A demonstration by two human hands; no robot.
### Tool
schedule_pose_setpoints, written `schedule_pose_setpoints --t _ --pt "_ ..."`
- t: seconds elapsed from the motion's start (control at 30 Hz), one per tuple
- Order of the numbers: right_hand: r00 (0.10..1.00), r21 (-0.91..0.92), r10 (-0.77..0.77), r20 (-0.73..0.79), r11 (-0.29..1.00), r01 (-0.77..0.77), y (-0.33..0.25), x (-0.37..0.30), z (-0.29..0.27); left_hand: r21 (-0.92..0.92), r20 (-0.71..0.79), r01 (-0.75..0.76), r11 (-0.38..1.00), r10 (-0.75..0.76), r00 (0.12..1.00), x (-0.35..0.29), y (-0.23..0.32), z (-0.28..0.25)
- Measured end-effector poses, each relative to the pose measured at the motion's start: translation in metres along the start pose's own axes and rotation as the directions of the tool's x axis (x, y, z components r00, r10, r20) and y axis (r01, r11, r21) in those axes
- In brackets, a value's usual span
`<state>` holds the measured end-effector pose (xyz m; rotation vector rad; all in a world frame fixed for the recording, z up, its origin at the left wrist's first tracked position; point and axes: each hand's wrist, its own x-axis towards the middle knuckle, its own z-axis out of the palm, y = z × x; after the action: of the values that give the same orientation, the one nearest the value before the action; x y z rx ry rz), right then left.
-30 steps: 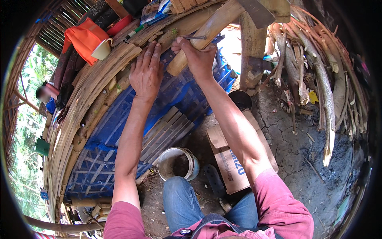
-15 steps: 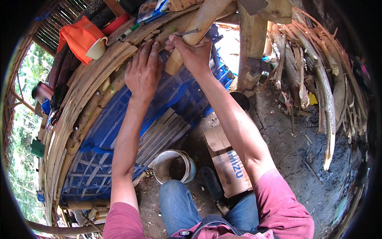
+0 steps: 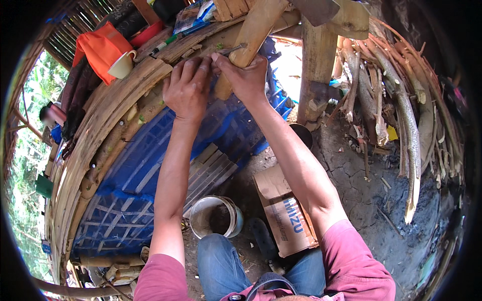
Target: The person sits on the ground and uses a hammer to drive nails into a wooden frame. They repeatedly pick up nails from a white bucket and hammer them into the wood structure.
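My right hand [image 3: 243,78] is closed beside a diagonal wooden plank [image 3: 258,30]. Its thumb and fingers pinch the end of a thin grey metal rod [image 3: 235,49] that crosses the plank. Next to it, my left hand [image 3: 188,90] rests on the edge of the wooden ledge [image 3: 115,95]. The left fingers are bent and pressed together, and their tips are hidden, so what they grip cannot be made out. Below both hands hangs blue sheeting [image 3: 150,155] behind a lattice of slats.
An orange cloth [image 3: 100,50] and a cream cup [image 3: 122,65] sit on the ledge's far left. On the ground are a white bucket [image 3: 198,220] and a cardboard box [image 3: 281,231]. Beyond a wooden post [image 3: 317,60], branches [image 3: 409,120] are piled at the right.
My left fingers have gone from stretched out to bent, and that hand has moved slightly right, closer to my right hand. My right hand has shifted a little down along the plank.
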<state>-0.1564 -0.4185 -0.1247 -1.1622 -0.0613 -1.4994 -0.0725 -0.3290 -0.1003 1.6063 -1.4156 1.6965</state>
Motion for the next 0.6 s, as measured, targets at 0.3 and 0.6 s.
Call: schedule_pose_setpoints --t 0.3,0.6 --pt "0.998 -0.028 -0.058 -0.011 0.998 0.058 0.010 -0.003 -0.001 0.009 0.012 -0.042 0.999 0.042 0.999 -0.002 0.001 0.003" --pt "0.995 -0.057 0.081 -0.062 0.995 -0.084 -0.008 -0.019 -0.005 0.041 -0.008 -0.036 0.999 0.036 0.999 0.004 0.002 0.010"
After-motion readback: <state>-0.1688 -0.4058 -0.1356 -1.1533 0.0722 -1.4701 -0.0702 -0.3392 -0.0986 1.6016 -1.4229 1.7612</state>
